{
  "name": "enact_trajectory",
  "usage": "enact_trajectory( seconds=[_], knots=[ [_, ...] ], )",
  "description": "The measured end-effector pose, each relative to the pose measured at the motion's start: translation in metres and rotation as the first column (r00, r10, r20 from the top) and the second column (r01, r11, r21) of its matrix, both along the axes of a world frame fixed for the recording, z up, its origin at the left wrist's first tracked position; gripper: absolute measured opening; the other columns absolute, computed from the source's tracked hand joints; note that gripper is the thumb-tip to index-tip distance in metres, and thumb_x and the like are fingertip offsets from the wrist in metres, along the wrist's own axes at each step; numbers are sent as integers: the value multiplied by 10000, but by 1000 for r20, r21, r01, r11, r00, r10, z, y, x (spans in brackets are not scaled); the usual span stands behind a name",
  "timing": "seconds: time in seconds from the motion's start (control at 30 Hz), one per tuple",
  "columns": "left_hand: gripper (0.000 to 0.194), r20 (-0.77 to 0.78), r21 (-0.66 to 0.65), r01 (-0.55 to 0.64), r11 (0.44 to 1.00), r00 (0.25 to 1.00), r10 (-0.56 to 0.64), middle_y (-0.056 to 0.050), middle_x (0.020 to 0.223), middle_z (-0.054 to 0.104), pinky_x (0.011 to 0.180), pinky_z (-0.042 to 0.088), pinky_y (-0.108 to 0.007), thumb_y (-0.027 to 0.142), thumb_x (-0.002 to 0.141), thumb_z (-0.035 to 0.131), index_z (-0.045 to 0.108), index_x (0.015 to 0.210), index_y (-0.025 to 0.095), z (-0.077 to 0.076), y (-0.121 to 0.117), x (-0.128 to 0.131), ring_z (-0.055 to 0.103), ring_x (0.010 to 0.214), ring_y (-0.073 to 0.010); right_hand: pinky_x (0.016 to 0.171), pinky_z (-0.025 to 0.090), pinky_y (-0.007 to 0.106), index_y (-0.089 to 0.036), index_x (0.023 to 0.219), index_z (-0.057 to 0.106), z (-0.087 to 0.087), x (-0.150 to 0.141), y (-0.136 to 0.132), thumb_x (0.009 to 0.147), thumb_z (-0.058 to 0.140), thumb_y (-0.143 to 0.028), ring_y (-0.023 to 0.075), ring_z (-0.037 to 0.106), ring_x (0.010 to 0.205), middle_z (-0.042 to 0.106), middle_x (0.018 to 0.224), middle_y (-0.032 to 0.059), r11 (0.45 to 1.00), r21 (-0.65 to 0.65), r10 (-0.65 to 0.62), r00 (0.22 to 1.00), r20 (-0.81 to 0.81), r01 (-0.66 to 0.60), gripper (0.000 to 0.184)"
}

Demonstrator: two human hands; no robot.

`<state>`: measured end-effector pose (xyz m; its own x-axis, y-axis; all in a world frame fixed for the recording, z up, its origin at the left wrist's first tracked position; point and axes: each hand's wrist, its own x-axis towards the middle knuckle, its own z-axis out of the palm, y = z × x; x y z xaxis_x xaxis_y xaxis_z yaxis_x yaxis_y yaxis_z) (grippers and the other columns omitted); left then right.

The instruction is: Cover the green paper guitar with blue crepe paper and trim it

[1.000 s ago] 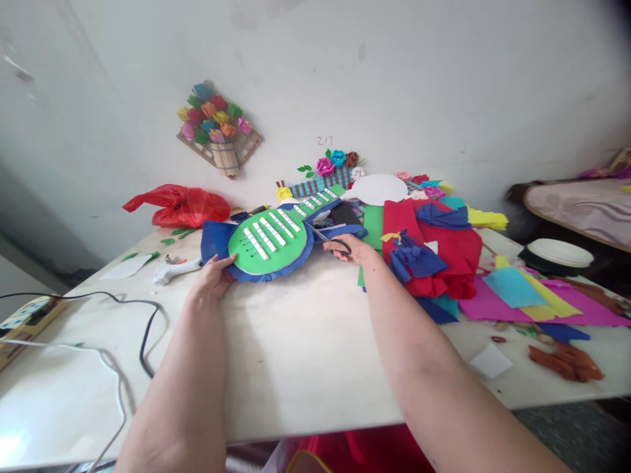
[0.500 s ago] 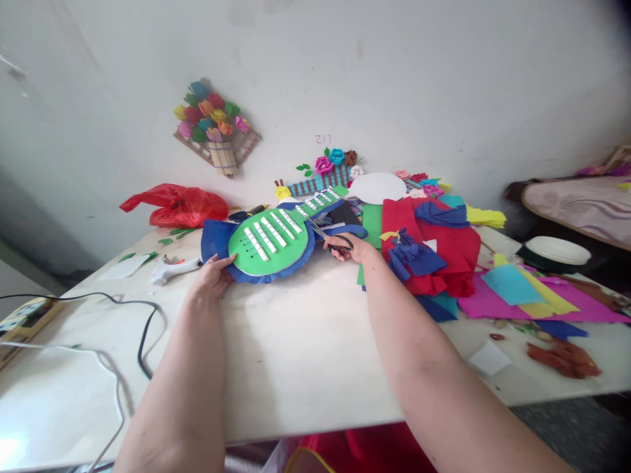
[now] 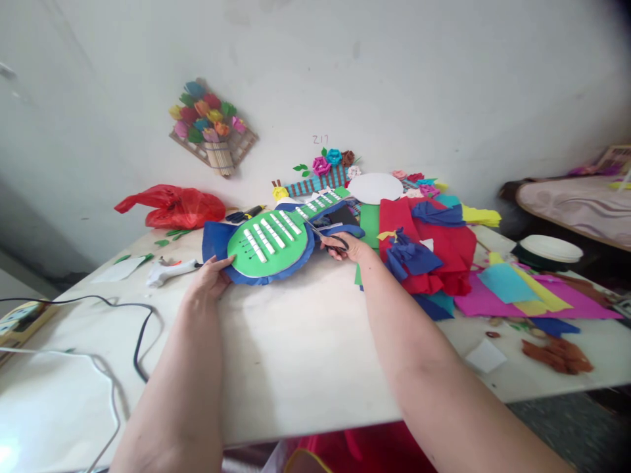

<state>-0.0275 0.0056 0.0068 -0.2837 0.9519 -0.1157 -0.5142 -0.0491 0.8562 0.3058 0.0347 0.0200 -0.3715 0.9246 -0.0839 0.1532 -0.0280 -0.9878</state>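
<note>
Green guitar shape, scissors, "217" on wall

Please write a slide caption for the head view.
Left hand holding a green guitar cutout, right hand holding scissors.

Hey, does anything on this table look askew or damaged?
Nothing looks spilled. The blue paper under the green guitar sticks out unevenly, wide at left but narrow in front; far right, brown paper lies crumpled.

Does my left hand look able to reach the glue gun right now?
Probably yes: the glue gun lies just beside your left hand, nothing visible between, though that hand is holding the guitar's edge.
</note>
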Motion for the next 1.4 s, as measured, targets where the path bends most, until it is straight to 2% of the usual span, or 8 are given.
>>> enact_trajectory(
  seconds=[0.67,1.1,1.4],
  knots=[
    [678,52,-32,-26,999,998,28,-57,952,663,701,588,-322,-79,704,593,386,1279,216,0,1,-2,665,639,-136,276,190,144,-112,682,598,0,0,1,843,593,-247,23,287,277,418,383,-57,998,46,-41,999,-3,41,210],
    [707,47,-33,-24,999,999,25,-59,941,663,708,590,-336,-80,704,593,349,1303,205,0,1,-2,667,650,-144,298,210,160,-116,735,586,0,2,-1,814,628,-355,42,367,301,470,421,-47,999,44,4,1000,17,-5,255],
    [739,70,-48,-41,998,997,45,-69,958,667,718,587,-339,-78,696,596,330,1324,208,-1,3,-5,672,659,-152,289,207,175,-143,685,541,-6,2,5,808,630,-296,49,352,300,463,416,-49,999,40,-4,999,43,2,216]
  ],
)
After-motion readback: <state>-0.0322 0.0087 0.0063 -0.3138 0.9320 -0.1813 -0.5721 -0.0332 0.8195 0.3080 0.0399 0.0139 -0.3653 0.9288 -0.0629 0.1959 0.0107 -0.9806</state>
